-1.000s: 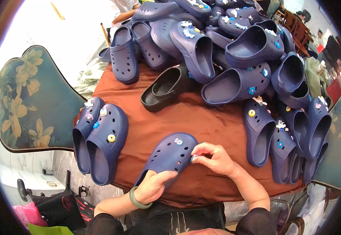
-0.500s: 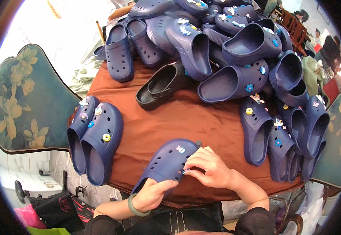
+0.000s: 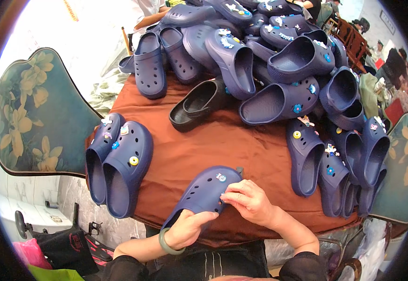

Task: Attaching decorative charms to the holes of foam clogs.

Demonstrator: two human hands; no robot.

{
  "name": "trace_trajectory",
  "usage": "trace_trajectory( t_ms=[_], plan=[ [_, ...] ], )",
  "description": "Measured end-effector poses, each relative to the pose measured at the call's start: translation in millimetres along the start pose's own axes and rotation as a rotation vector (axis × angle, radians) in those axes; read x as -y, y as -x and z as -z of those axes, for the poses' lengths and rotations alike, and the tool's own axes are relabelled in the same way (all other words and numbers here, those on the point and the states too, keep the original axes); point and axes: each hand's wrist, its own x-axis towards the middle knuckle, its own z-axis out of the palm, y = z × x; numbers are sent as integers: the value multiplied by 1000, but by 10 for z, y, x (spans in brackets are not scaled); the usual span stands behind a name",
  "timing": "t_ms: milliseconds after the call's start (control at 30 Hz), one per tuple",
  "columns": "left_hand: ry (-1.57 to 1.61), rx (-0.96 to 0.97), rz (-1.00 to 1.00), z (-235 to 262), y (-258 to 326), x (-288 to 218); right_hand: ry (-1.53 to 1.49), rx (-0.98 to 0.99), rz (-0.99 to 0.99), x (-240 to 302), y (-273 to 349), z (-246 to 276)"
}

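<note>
A: Closest to us, at the bottom of the frame: the left hand [image 3: 185, 229]!

B: It comes up from the lower left, a pale green bangle [image 3: 164, 244] at the wrist, half closed, thumb pressed over the upper of a navy clog [image 3: 200, 191], fingers out of sight inside it.

A: And how does that clog lie?

B: Lower centre, on a slant: toe to the upper right, heel end to the lower left, a swirl charm [image 3: 221, 177] near the toe.

A: Right hand [image 3: 251, 201]?

B: In from the lower right, forearm angled up and leftward, fingertips pinched together at the clog's right side. A small charm [image 3: 222, 196] barely shows there, mostly hidden.

A: Beyond them, a rust-brown cloth [image 3: 178, 152]!

B: A pair of clogs [image 3: 136, 145] sits at its left, toes up the frame; more decorated clogs [image 3: 303, 146] crowd its right.

A: Further up, a black clog [image 3: 185, 115], heel to the lower left.

B: And a heap of navy clogs [image 3: 199, 47] across the top!
</note>
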Motion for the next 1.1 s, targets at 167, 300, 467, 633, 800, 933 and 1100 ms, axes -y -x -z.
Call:
trace_trajectory(
  t_ms=[167, 300, 467, 633, 800, 933, 1100],
  plan=[
    [80, -32, -11, 14, -25, 26, 111, -58, 35, 44, 48, -35],
    [87, -33, -31, 0, -8, 40, 159, -122, 53, 5, 124, -162],
    [187, -10, -68, 82, -99, 88, 233, -254, 33, -69, 128, -241],
    [364, 110, -51, -4, -13, -90, 144, -338, -265, 51, 154, -64],
    [363, 46, -48, 95, -89, 5, 9, -407, -297, -32, 307, -300],
    [355, 58, -89, 66, -124, 2, 213, -375, -53, 44, 176, -358],
    [351, 90, -154, 44, -27, -26, 373, -309, 169, 194, 63, -345]
  ],
)
